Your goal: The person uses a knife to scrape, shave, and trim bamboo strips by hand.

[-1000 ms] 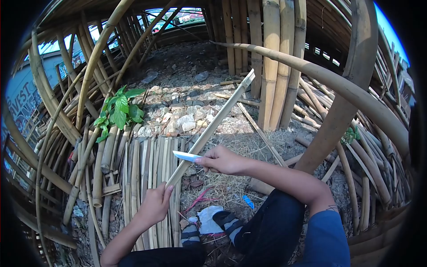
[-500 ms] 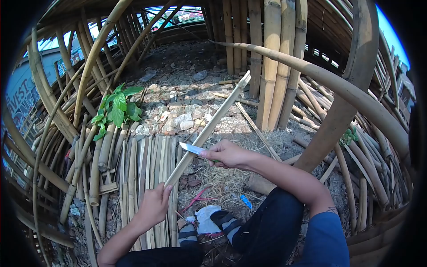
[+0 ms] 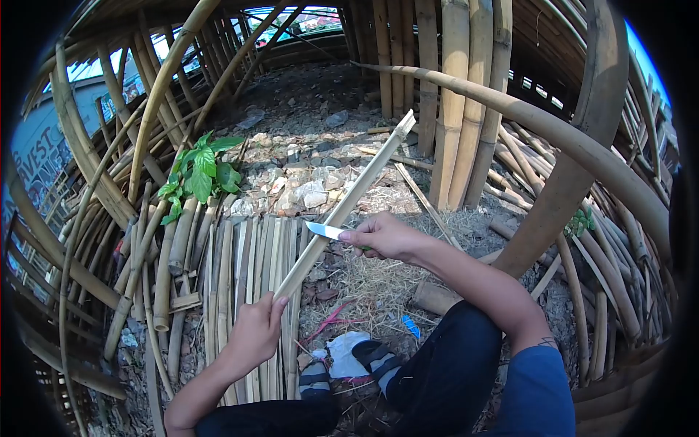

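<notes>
A long split bamboo strip (image 3: pixel 362 182) slants up and away to the right, its lower end closed in my left hand (image 3: pixel 255 329). In my right hand (image 3: pixel 386 236) is a knife (image 3: pixel 325 230), gripped by the handle, which the fingers mostly cover. The pale blade lies across the strip around its middle, tip pointing left. Below the strip, a row of split bamboo slats (image 3: pixel 251 269) lies side by side on the ground, to the left of my feet.
A thick bamboo pole (image 3: pixel 539 116) arches across the upper right, and upright posts (image 3: pixel 453 109) stand behind. Bamboo heaps (image 3: pixel 611 269) lie to the right. A leafy plant (image 3: pixel 202 172) grows at left. Dry shavings, a white scrap (image 3: pixel 347 354) and a blue piece (image 3: pixel 411 325) litter the ground.
The whole view has shifted slightly, so everything sits a little further right. Both hands keep their grips, and the blade remains across the strip at nearly the same spot.
</notes>
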`<state>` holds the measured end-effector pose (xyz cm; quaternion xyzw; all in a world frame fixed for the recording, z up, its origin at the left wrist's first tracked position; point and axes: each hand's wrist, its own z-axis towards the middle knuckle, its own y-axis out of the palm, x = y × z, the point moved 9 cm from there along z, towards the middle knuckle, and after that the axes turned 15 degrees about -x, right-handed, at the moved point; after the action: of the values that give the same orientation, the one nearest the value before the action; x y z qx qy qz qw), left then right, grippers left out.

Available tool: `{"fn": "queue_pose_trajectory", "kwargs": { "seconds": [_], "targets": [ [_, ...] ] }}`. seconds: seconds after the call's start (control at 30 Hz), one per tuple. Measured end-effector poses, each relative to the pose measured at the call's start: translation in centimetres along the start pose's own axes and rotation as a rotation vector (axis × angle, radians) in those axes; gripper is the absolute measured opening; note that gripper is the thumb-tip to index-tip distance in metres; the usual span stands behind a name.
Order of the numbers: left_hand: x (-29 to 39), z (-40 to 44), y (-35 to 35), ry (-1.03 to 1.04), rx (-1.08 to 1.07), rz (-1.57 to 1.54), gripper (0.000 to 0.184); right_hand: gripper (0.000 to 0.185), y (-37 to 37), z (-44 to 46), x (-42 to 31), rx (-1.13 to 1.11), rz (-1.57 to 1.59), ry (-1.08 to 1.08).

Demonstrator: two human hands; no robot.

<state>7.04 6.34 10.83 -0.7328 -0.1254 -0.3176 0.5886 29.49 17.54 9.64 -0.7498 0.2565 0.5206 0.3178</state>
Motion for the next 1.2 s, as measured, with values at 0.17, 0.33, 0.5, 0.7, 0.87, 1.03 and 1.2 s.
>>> {"fn": "queue_pose_trajectory", "kwargs": {
  "seconds": [0.17, 0.33, 0.5, 0.7, 0.87, 1.03, 1.2],
  "targets": [
    [-0.2, 0.2, 0.1, 0.003, 0.004, 0.013, 0.038, 0.044, -0.8, 0.1, 0.1, 0.053, 0.018, -0.015],
    [-0.8, 0.0, 0.2, 0.020, 0.016, 0.039, 0.037, 0.045, -3.1, 0.1, 1.3, 0.163, 0.054, 0.007],
    [-1.2, -0.2, 0.6, 0.038, 0.014, 0.057, 0.037, 0.048, -5.8, -1.2, 2.0, 0.259, 0.067, 0.073],
    [-1.2, -0.3, 1.1, 0.047, -0.009, 0.084, 0.036, 0.047, -8.4, -2.4, 3.0, 0.334, 0.201, 0.052],
    [-1.4, -0.6, 1.2, 0.047, -0.022, 0.086, 0.035, 0.049, -10.8, -3.0, 4.7, 0.362, 0.198, 0.090],
    [-1.7, -1.0, 1.3, -0.010, -0.072, 0.068, 0.035, 0.046, -12.9, -4.7, 5.9, 0.500, 0.286, 0.098],
    [-3.2, -0.3, 1.4, 0.009, -0.050, 0.042, 0.038, 0.048, -10.2, -3.2, 4.8, 0.414, 0.191, -0.011]
  ]
}}
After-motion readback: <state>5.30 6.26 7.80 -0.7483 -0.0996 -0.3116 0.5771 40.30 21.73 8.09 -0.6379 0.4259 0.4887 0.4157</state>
